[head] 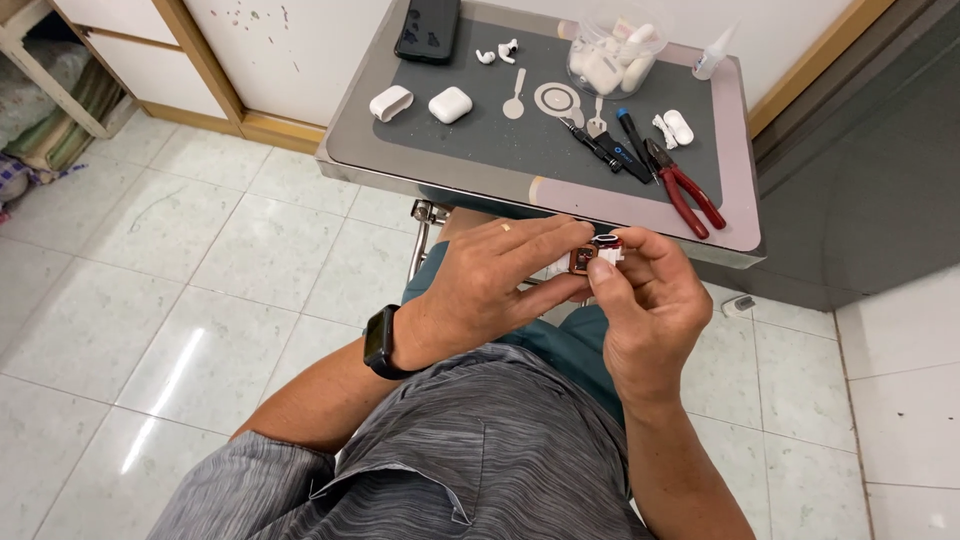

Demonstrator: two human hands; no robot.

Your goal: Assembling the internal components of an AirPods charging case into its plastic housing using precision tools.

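Seated at a small metal-edged work table [745,250], a person pinches a tiny white plastic earbud part with a copper-coloured ring and dark inner piece [592,254] just below the middle of the frame, over the lap and clear of the table's near edge. The left hand [490,285], with a black smartwatch [379,341] on its wrist, grasps the part between thumb and fingers; the right hand [648,300] closes on it from the other side, its thumb pressing the white end. The part looks opened, its inside exposed, so the work appears to be midway; whether anything has been fitted cannot be told. On the grey rubber mat [480,135] in the upper middle lie a closed white charging case [450,104], an open white case shell [391,102], two loose white earbuds [497,51] and a black phone [428,28]. Red-handled pliers [685,185] and dark screwdrivers [610,145] lie untouched at upper right, near a clear round plastic tub of white pieces [612,50]. The mat's centre is bare, and pale floor tiles [180,300] open to the left.
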